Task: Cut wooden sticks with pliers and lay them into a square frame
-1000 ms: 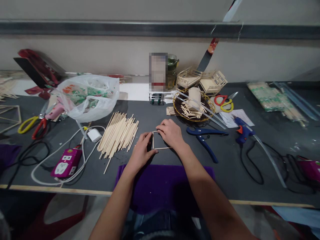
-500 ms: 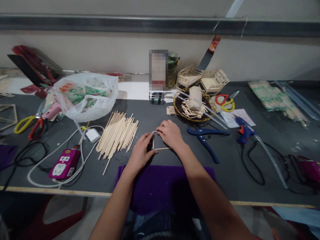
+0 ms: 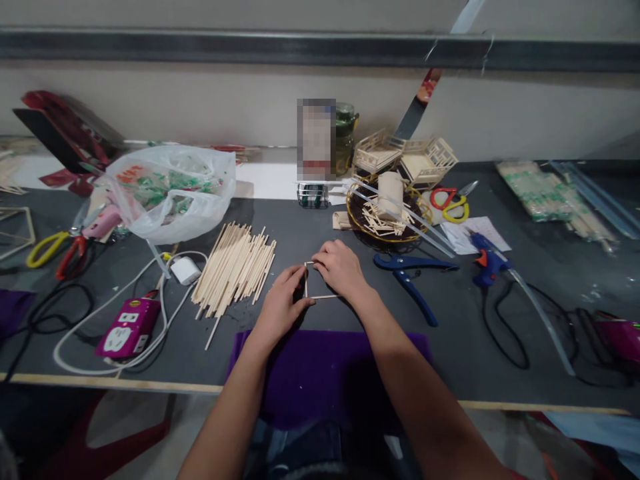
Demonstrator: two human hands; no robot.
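A small frame of thin wooden sticks (image 3: 326, 297) lies on the dark grey tabletop in front of me. My left hand (image 3: 284, 299) is closed on its left side, with fingertips at the upper left corner and thumb at the lower left one. My right hand (image 3: 340, 268) pinches the top stick close to that upper corner, and its palm covers the frame's right part. Left of my hands lies a pile of loose wooden sticks (image 3: 233, 267). A purple cloth (image 3: 320, 380) is spread below my wrists at the table's edge.
To the right lie a blue pipe cutter (image 3: 415, 293) and a blue glue gun (image 3: 485, 263). Behind stand a basket (image 3: 357, 227) of short sticks and red-yellow scissors (image 3: 453, 203). On the left are a plastic bag (image 3: 175, 217), a magenta power strip (image 3: 131, 327) and looping cables.
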